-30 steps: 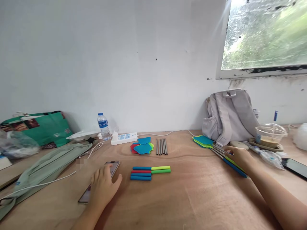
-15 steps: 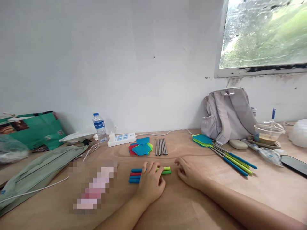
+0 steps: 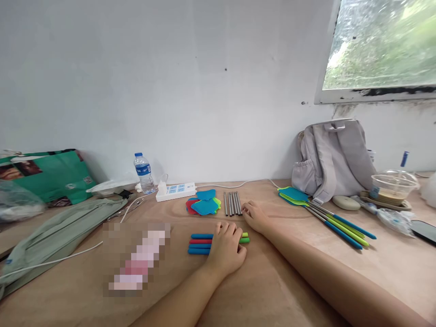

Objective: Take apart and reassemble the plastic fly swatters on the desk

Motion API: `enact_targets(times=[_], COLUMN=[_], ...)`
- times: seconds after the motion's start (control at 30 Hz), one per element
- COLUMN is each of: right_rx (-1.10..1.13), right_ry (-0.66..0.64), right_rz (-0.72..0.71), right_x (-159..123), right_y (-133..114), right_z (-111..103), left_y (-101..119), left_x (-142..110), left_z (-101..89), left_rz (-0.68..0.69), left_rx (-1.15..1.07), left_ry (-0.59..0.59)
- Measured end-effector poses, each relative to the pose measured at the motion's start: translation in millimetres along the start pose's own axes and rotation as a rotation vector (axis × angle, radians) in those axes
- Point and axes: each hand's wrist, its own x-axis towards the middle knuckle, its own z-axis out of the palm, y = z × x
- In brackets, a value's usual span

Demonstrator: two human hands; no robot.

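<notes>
My left hand (image 3: pixel 226 247) lies palm down over a row of coloured handle tubes, its fingers bent and slightly apart. Blue tubes (image 3: pixel 198 251) and a red tube (image 3: pixel 199 241) stick out to its left, a green tube (image 3: pixel 244 240) to its right. My right hand (image 3: pixel 256 216) is at the right side of several thin metal rods (image 3: pixel 231 204), loosely curled, fingertips beside the nearest rod. Whether they touch it is hard to tell. Left of the rods lies a pile of fly swatter heads (image 3: pixel 204 206) in blue, red and green.
Assembled fly swatters (image 3: pixel 335 225) lie at the right before a grey backpack (image 3: pixel 337 159). A plastic cup (image 3: pixel 391 188) and a phone (image 3: pixel 424 230) are farther right. A power strip (image 3: pixel 176 191), a water bottle (image 3: pixel 144 175) and a green bag (image 3: pixel 57 177) stand left.
My right hand has moved forward and left, from beside the coloured tubes to the metal rods. My left hand stays over the tubes. The view has shifted slightly.
</notes>
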Motion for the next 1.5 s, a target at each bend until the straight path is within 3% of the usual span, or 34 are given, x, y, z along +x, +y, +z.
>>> enact_targets(times=[0.27, 0.5, 0.63, 0.77, 0.87, 0.97, 1.23, 1.5], right_rx=[-0.035, -0.133, -0.194, -0.169, -0.106, -0.043, 0.358, 0.85], right_ry=[-0.052, -0.103, -0.129, -0.131, -0.12, -0.105, -0.027, 0.301], right_rz=[-0.025, -0.038, -0.019, 0.03, 0.075, 0.118, 0.237, 0.437], right_x=[5.1, 1.6, -0.4, -2.3, -3.3, -4.2, -4.4, -0.3], right_y=[6.6, 1.9, -0.5, -1.7, -0.1, 5.1, 22.9, 36.9], right_z=[0.2, -3.6, -6.7, -9.0, -10.4, -11.9, -13.8, -22.4], left_y=[-0.9, -5.9, -18.5, -41.1, -55.0, -61.4, -65.9, -65.5], left_x=[0.8, -3.6, -17.8, -36.7, -44.0, -43.3, -41.8, -42.4], left_z=[1.9, -16.2, -28.3, -39.6, -49.3, -56.1, -56.5, -61.2], left_rz=[0.005, 0.048, 0.045, 0.104, 0.154, 0.111, 0.134, 0.016], left_rx=[-0.002, -0.026, -0.02, -0.044, -0.099, -0.152, -0.273, -0.307], left_ry=[-0.04, 0.025, 0.032, -0.053, -0.127, -0.15, -0.222, -0.258])
